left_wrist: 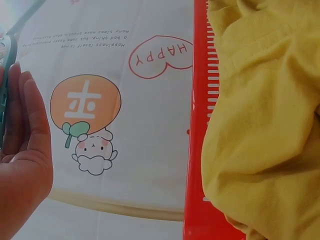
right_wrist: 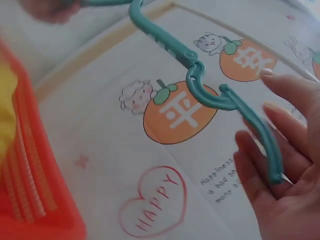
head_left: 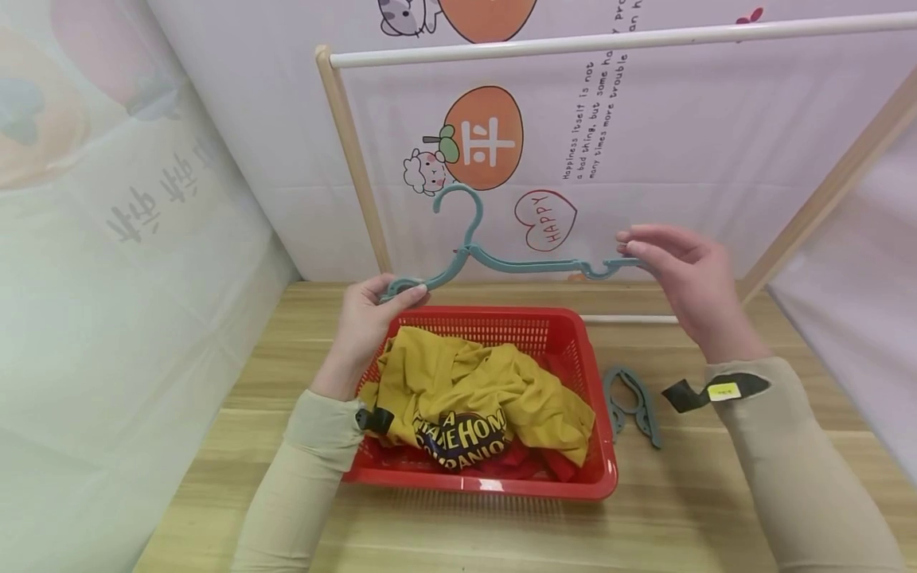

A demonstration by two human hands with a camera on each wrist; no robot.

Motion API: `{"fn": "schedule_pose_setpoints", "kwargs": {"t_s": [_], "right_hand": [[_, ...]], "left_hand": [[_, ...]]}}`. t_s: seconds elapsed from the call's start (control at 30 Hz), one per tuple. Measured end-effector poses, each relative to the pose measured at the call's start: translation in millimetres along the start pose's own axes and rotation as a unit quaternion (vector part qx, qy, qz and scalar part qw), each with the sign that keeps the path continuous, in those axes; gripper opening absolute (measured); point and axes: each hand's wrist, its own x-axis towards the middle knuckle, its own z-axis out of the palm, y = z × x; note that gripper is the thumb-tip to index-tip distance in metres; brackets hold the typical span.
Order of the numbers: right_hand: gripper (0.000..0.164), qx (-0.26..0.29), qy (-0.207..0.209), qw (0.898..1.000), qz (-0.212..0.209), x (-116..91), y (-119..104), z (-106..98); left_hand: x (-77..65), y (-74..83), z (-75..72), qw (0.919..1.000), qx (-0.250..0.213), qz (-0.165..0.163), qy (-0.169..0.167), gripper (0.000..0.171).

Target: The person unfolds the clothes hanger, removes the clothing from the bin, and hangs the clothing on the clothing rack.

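Observation:
A teal folding hanger point(head_left: 530, 267) is held up above the back of the red basket point(head_left: 401, 476), its hook upward and its two arms spread. My left hand point(head_left: 368, 314) pinches the end of the left arm between thumb and fingers. At the other end, my right hand point(head_left: 691, 278) has its fingers extended, with the tip of the hanger's right arm lying against them; the right wrist view shows this end point(right_wrist: 270, 150) across the fingers. Inside the basket lies a crumpled yellow shirt point(head_left: 458, 366) with dark lettering, and red cloth point(head_left: 519, 461) shows beneath it.
A second teal hanger point(head_left: 650, 422), folded, lies on the wooden table point(head_left: 258, 446) to the basket's right. Behind stands a rack with a white top bar point(head_left: 573, 46) and a wooden left post point(head_left: 351, 151). Printed white sheeting point(head_left: 236, 119) hangs at the back and sides.

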Motion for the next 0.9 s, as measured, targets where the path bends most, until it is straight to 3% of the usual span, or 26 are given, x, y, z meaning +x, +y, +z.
{"fn": "schedule_pose_setpoints", "kwargs": {"t_s": [0.07,0.13,0.27,0.37,0.57,0.9], "right_hand": [[0.037,-0.150,-0.004,0.988,0.025,-1.0,-7.5,0.1],[0.039,-0.272,-0.026,0.961,0.036,-1.4,-13.5,2.0],[0.035,-0.364,-0.084,0.927,0.033,-0.4,-18.8,8.9],[0.027,-0.387,-0.113,0.915,0.022,-0.4,-19.3,13.6],[0.018,-0.404,-0.134,0.905,0.005,-1.9,-17.0,16.7],[0.016,-0.396,-0.133,0.908,-0.001,-3.8,-12.2,14.9]], "left_hand": [[-0.6,-0.4,-0.3,1.0000,0.004,-0.002,-0.006,0.009],[-0.8,-1.5,-0.5,0.9999,0.005,-0.003,-0.010,0.010],[-0.7,-2.3,0.1,0.9998,0.004,0.000,-0.020,0.011],[-0.5,-2.7,1.2,0.9996,0.003,0.005,-0.029,0.011],[-0.3,-3.5,2.2,0.9993,0.009,0.010,-0.036,0.010],[-0.3,-1.6,1.6,0.9982,0.050,-0.016,-0.029,0.016]]}}
